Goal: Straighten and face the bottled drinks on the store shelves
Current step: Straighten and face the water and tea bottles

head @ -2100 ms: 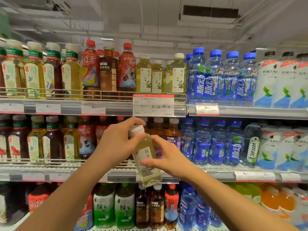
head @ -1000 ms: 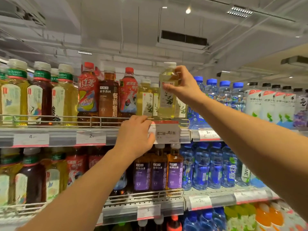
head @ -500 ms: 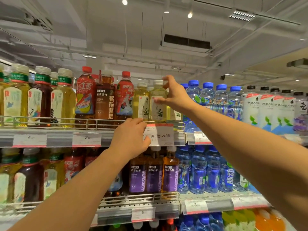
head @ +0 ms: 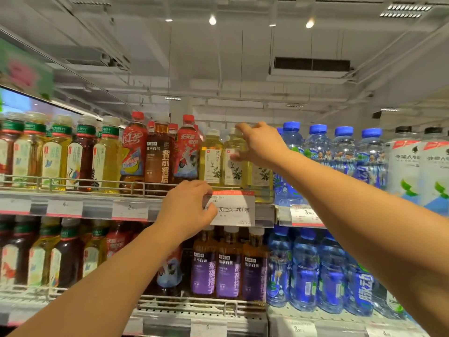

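On the top shelf [head: 97,205] stands a row of pale yellow tea bottles with white caps. My right hand [head: 261,145] reaches up and grips the middle tea bottle [head: 233,172], fingers over its cap and thumb on its label. That bottle stands upright behind the wire rail, label facing out, between a matching bottle [head: 211,161] on its left and another [head: 262,177] partly hidden by my wrist. Below, my left hand [head: 188,206] pinches the left edge of the white and red price tag [head: 237,210] on the shelf front.
Red and brown tea bottles [head: 158,156] stand left of the pale ones, blue water bottles [head: 318,148] and white bottles [head: 404,166] to the right. A wire rail [head: 73,184] fronts the top shelf. Purple-labelled bottles [head: 228,271] fill the shelf below.
My right hand lifted the pale tea bottle from chest height to the top shelf and set it down in the row. My left hand moved to the price tag and stayed there.
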